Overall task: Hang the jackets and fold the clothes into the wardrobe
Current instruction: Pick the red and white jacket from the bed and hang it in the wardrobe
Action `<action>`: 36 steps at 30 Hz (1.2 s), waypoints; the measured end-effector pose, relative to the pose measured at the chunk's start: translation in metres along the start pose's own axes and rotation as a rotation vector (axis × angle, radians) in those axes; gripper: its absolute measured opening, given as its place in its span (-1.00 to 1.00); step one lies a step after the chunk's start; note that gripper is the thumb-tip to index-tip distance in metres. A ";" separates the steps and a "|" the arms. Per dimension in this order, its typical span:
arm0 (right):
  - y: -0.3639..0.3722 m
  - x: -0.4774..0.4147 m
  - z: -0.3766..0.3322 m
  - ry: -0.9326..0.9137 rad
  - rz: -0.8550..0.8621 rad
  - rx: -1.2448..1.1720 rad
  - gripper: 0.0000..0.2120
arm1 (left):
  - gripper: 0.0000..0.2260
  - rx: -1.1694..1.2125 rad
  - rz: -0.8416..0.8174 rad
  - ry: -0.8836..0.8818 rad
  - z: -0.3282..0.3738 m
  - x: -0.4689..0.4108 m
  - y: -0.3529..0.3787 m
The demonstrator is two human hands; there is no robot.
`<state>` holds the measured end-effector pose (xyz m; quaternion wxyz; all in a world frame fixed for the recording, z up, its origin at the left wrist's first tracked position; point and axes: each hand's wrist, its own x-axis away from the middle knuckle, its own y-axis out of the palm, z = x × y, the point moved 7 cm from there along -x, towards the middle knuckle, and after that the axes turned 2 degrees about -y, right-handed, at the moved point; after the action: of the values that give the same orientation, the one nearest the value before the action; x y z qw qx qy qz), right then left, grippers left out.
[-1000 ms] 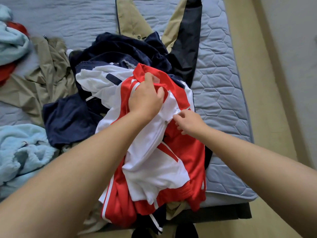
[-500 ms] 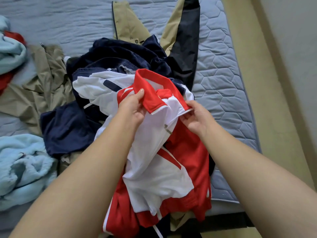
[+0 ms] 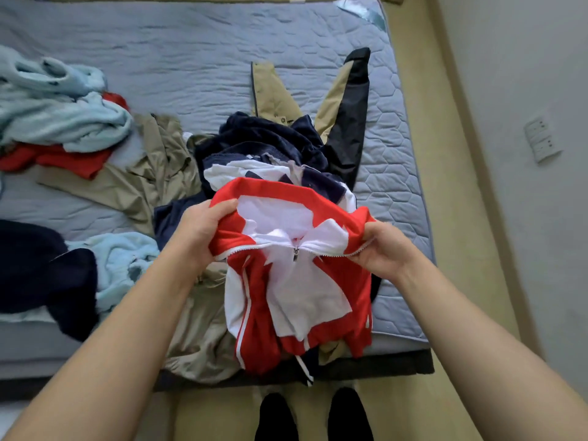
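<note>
Above a clothes-strewn bed (image 3: 222,58), the left hand (image 3: 199,230) and right hand (image 3: 380,249) each grip one side of a red-and-white jacket's (image 3: 296,281) collar, spreading it open, probably for a hanger.

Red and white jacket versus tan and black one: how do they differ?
The red and white jacket is gripped by the left hand and right hand; the tan and black jacket lies untouched on the mattress. The red tops the pile; the tan sits partly under navy clothes. Both are two-coloured.
</note>
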<state>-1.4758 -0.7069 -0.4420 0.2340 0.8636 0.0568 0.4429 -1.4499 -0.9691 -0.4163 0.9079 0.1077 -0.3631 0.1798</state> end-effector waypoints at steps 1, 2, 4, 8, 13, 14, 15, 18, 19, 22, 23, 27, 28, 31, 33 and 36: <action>0.013 0.017 0.001 0.016 -0.002 -0.004 -0.70 | -0.91 -0.041 -0.001 0.048 0.010 0.021 -0.007; 0.025 0.032 0.003 0.025 -0.011 0.023 -0.76 | -0.89 -0.081 -0.001 0.090 0.017 0.042 -0.013; 0.046 0.061 0.006 0.011 -0.040 0.104 -0.80 | -0.89 -0.132 0.013 0.166 0.028 0.083 -0.025; 0.066 0.115 0.010 -0.030 -0.055 0.278 -0.81 | -0.94 0.006 0.104 0.224 0.032 0.163 -0.044; 0.067 0.162 0.011 -0.054 -0.109 0.354 -0.93 | -0.80 0.307 0.278 0.275 0.009 0.260 -0.050; 0.070 0.171 0.011 -0.032 -0.180 0.354 -0.91 | -0.82 0.321 0.335 0.289 0.000 0.280 -0.051; 0.073 0.180 0.014 0.015 -0.248 0.386 -0.89 | -0.85 0.316 0.400 0.300 -0.010 0.298 -0.051; 0.078 0.209 0.023 0.155 -0.397 0.626 -0.93 | -0.85 0.392 0.559 0.359 -0.043 0.351 -0.047; 0.081 0.219 0.024 0.184 -0.434 0.660 -0.88 | -0.83 0.456 0.600 0.380 -0.054 0.367 -0.044; 0.100 0.251 0.026 0.194 -0.555 0.597 -0.83 | -0.82 0.585 0.736 0.433 -0.076 0.418 -0.033; 0.109 0.264 0.026 0.173 -0.595 0.573 -0.86 | -0.81 0.588 0.781 0.460 -0.080 0.436 -0.031; 0.146 0.309 0.033 0.000 -0.711 0.705 -0.89 | -0.70 0.444 1.033 0.556 -0.095 0.525 -0.044; 0.154 0.318 0.032 -0.171 -0.708 0.842 -0.90 | -0.67 0.359 1.148 0.552 -0.104 0.553 -0.049; 0.179 0.365 0.035 -0.922 -0.594 1.294 -0.80 | -0.71 0.167 1.556 0.452 -0.145 0.642 -0.052; 0.187 0.411 0.062 -1.111 -0.620 1.299 -0.77 | -0.76 0.169 1.782 0.371 -0.184 0.695 -0.040; 0.189 0.476 0.121 -1.072 -0.839 1.154 -0.77 | -0.78 0.192 2.045 0.234 -0.250 0.771 -0.012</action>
<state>-1.1148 -0.7715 -0.0648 -0.0993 0.8462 0.4653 -0.2399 -0.7718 -0.7067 -0.0571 0.3382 -0.1985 -0.1745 0.9032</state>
